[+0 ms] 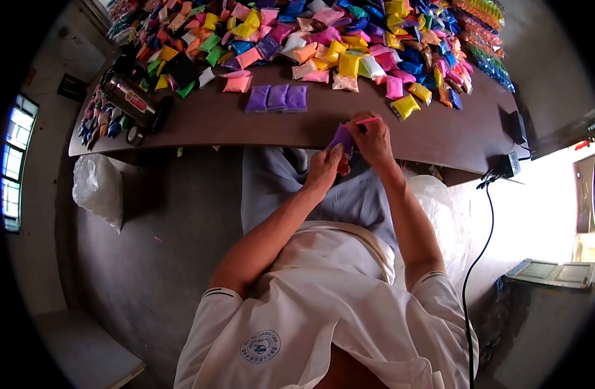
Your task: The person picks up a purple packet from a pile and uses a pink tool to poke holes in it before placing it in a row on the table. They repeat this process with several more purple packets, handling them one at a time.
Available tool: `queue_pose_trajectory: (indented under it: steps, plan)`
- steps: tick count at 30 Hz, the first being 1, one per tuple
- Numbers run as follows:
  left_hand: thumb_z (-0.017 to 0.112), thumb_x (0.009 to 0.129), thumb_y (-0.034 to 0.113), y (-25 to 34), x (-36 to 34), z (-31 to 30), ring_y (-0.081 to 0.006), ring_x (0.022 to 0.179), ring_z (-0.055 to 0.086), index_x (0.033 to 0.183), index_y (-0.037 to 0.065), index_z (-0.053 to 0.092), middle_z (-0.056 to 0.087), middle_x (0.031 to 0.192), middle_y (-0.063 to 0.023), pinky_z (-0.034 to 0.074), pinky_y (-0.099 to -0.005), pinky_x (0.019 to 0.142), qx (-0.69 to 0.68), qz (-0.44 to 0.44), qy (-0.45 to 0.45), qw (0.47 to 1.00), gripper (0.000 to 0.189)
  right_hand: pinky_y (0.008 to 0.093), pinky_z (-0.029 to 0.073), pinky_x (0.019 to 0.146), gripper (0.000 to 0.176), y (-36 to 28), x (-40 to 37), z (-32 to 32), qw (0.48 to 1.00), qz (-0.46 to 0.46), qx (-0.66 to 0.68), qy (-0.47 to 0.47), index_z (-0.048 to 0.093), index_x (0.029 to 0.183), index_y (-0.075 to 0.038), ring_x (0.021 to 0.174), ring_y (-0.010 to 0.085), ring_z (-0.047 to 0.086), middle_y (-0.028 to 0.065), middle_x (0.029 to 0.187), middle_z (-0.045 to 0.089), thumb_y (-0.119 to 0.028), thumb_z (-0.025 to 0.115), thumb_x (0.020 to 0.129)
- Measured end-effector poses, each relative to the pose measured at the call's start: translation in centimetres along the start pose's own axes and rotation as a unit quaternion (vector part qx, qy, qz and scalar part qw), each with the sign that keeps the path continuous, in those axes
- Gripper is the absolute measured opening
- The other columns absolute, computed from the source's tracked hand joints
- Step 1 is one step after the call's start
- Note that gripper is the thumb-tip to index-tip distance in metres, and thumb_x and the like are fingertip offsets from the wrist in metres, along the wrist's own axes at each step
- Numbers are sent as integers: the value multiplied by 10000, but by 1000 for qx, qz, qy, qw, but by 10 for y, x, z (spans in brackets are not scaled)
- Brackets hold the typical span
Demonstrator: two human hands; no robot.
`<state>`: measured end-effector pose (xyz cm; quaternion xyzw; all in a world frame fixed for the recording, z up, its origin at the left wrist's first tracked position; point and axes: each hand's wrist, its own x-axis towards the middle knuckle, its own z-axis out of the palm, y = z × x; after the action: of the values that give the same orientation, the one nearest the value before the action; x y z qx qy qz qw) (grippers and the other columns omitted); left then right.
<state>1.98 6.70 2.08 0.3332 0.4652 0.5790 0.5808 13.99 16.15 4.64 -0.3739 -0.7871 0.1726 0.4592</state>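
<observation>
My left hand [326,167] is closed on a small purple packet [341,136], held just off the table's front edge above my lap. My right hand [374,142] is beside it with fingers bent, gripping a thin pink stick [367,120] close to the packet's upper end. Whether the right fingers also touch the packet I cannot make out. On the table behind my hands lie several purple packets [277,98] side by side in a row.
A heap of colourful packets [349,63] covers the back of the brown table [206,123]. At the left stand a metal flask [127,98] and a tape roll [135,135]. Plastic bags [98,185] sit below. A black cable [482,240] hangs at the right.
</observation>
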Motion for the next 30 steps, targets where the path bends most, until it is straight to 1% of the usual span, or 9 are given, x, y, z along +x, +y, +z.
queue_pose_trajectory:
  steps: [3,6,8,11,16,18,22,25,30]
  plan:
    - [516,920,394,-1,-2,-4,-107,538,530,742,15,554,518,618,-19,423,-237,506,14,3,-2,1000,420,368,480,750,91,-1,2,-2,999,41,-6,25,634,793,-55,850,281,595,81,856,635,-97,674,724]
    - [514,923,389,-5,-1,-6,-108,535,529,740,16,552,515,613,-18,423,-238,506,3,2,-7,1000,417,363,480,750,87,-15,-2,-10,992,108,71,10,629,787,-46,843,285,594,88,868,636,-94,671,728]
    - [514,923,388,-7,-4,-4,-108,532,529,739,16,551,515,611,-19,423,-238,505,-8,3,-10,1000,416,355,480,748,90,-17,-8,-12,998,-4,50,-37,627,788,-47,845,282,591,88,867,630,-89,672,723]
    - [515,922,388,-2,0,0,-107,528,524,737,15,549,512,610,-20,423,-240,503,-24,-4,-4,1000,418,351,480,753,100,-20,-9,-8,998,-50,14,-41,629,795,-53,853,281,588,86,862,624,-92,677,717]
    - [511,926,376,1,0,-1,-114,526,520,728,19,545,509,609,-24,420,-244,498,6,15,-5,1000,410,349,483,737,98,1,3,-6,998,-25,-56,6,632,783,-53,846,271,591,86,859,623,-103,684,716]
    - [512,925,378,0,-1,-3,-116,526,521,725,20,543,508,608,-24,420,-246,498,-2,13,-9,1000,411,348,484,727,77,10,5,-7,998,58,33,15,642,760,-45,824,271,598,87,868,627,-97,685,721]
    - [524,916,393,-5,-3,-7,-120,526,526,722,23,539,503,606,-25,423,-254,500,-19,-1,-7,1000,418,352,482,729,77,-29,-10,-23,990,100,100,-3,653,745,-40,811,278,602,84,877,631,-102,692,723]
    - [534,907,408,-4,-1,-5,-122,522,527,713,28,534,505,609,-26,427,-255,505,-38,-38,-1,999,426,349,480,730,90,-22,-18,-18,997,36,60,-30,658,760,-40,817,272,603,84,877,632,-112,695,721]
    - [540,899,423,1,-2,-4,-130,526,545,703,37,532,521,615,-34,442,-247,513,-35,-30,-9,999,433,336,487,708,94,-3,-9,-14,996,-17,-75,37,657,770,-45,826,262,606,82,875,632,-111,698,719]
